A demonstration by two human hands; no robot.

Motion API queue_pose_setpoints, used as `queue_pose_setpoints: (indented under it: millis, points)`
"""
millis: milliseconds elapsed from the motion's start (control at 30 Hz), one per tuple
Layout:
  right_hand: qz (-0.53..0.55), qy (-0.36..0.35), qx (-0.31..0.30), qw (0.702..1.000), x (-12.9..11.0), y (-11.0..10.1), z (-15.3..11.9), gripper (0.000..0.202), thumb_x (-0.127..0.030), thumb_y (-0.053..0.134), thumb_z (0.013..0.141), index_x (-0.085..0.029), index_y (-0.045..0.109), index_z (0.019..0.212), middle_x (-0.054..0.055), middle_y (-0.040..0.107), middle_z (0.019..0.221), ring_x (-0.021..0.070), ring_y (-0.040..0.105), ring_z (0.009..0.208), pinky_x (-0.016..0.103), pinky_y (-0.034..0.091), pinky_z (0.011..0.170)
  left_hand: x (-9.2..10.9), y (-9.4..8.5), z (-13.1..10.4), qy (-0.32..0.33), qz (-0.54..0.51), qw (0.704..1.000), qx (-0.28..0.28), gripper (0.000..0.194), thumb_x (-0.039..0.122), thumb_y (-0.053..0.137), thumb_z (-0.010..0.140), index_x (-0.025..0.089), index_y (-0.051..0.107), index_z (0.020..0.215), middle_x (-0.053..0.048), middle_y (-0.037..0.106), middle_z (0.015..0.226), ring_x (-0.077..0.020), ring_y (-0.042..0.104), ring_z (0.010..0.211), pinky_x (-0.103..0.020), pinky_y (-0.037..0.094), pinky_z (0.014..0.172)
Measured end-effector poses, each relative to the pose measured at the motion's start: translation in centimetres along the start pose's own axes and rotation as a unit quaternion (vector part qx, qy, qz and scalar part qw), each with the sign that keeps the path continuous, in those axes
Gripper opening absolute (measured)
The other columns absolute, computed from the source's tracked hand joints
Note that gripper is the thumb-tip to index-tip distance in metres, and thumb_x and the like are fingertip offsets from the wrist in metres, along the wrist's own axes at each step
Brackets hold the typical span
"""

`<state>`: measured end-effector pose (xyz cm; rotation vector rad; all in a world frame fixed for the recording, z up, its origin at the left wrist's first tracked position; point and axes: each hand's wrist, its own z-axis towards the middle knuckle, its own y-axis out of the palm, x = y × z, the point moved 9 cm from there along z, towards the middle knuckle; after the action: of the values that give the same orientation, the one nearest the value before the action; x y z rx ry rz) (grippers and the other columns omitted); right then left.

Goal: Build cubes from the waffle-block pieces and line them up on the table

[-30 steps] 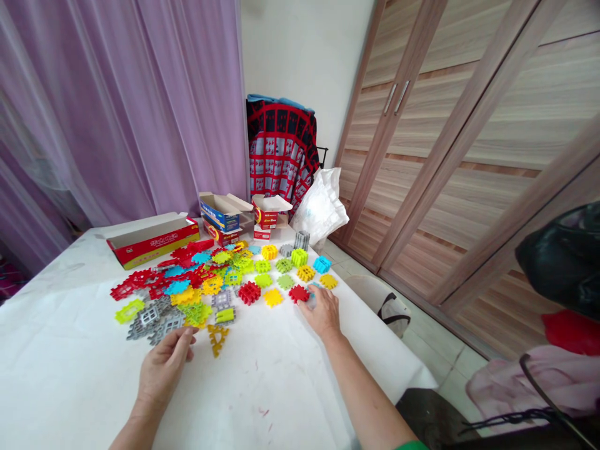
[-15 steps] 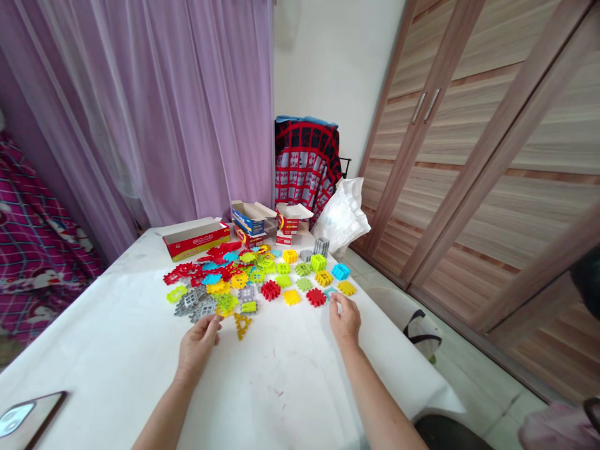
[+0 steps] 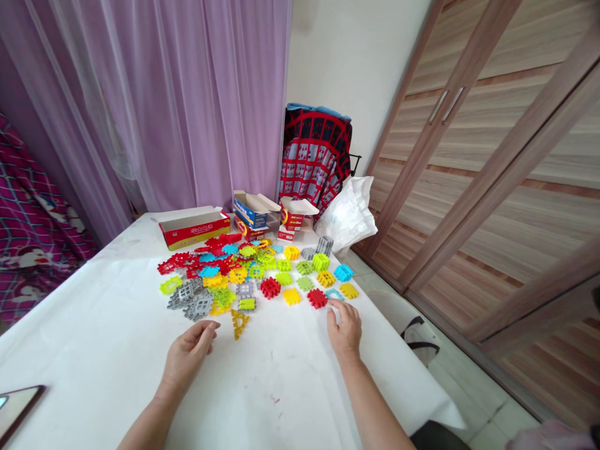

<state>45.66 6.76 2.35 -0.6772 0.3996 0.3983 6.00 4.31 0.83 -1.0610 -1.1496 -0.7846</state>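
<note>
Likely a home: purple curtain point(image 3: 201, 106), wardrobe point(image 3: 473, 169)

Long box point(image 3: 194, 235) is red up top, yellow-green along the bottom, kinda off-white inside. In front of it: toothed pieces point(image 3: 215, 280) in red, sky blue, yellow, lime and grey, on a white tablecloth point(image 3: 262, 394). Purple curtain point(image 3: 210, 100) behind it. Left of it, magenta fabric point(image 3: 32, 231) with thin bluish gridlines. Right of it: blue box point(image 3: 250, 216), white bag point(image 3: 347, 209), black-and-grey cloth point(image 3: 304, 159) with a bold red grid, brown wood-grain wardrobe point(image 3: 497, 137).
</note>
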Motion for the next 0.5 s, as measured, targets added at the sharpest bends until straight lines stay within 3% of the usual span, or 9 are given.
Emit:
queue_pose_setpoints:
  millis: [267,500]
  points:
    - [0.024,0.021,0.028,0.999,-0.5,0.1,0.3,0.022,-0.027,0.038,0.092,-0.019,0.053,0.107,0.011,0.073,0.099,0.0232,0.066,0.098,0.042,0.046,0.09,-1.1,-0.4,0.7,-0.041,-0.029,0.999,0.015,0.051,0.068,0.062,0.062,0.02,0.071,0.075,0.0,0.062,0.056,-0.015,0.056,0.05,-0.027,0.048,0.052]
    - [-0.04,-0.045,-0.027,0.998,-4.9,2.7,0.7,0.026,-0.023,0.035,0.094,-0.02,0.059,0.104,0.008,0.072,0.101,0.0229,0.061,0.107,0.04,0.039,0.095,-2.3,-0.5,1.1,-0.051,-0.028,0.998,0.02,0.055,0.072,0.061,0.063,0.021,0.071,0.078,0.0,0.063,0.058,-0.0155,0.056,0.051,-0.028,0.05,0.054]
